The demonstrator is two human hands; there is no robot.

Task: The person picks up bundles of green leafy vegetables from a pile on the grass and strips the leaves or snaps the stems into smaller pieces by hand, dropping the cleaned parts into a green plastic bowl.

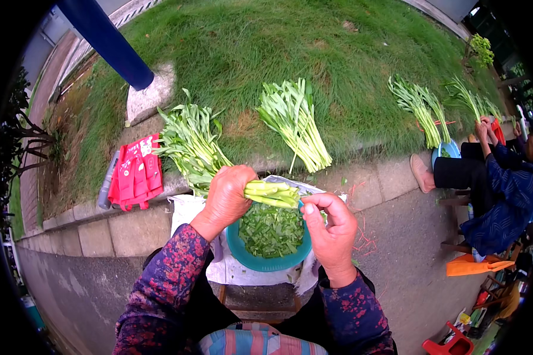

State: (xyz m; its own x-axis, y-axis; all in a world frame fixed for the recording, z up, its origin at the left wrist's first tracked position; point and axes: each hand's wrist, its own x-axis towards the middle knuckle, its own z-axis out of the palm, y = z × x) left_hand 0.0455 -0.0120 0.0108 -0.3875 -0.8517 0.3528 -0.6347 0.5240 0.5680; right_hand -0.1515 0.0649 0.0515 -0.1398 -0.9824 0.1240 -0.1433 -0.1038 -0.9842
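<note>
My left hand (229, 191) is closed around a bundle of leafy green stems (195, 151), its leaves toward the upper left and its pale cut ends toward the right. By those ends, my right hand (331, 222) is raised with thumb and forefinger close together; a small blue-green piece shows at its fingertips, and whether it is held is unclear. Beneath both hands, a teal plastic basin (271, 265) holds chopped green leaves (271, 230). The basin rests on a white woven sack (237, 276) before my knees. A second bundle of green stems (295, 126) lies on the grass beyond.
At the left, a red bag (137, 171) and a grey cylindrical object (109, 182) lie along the stone kerb (135, 228). A blue post (111, 44) rises behind. To the right, another person (497, 204) sits by a light-blue basin (446, 153). Red ties (364, 242) litter the pavement.
</note>
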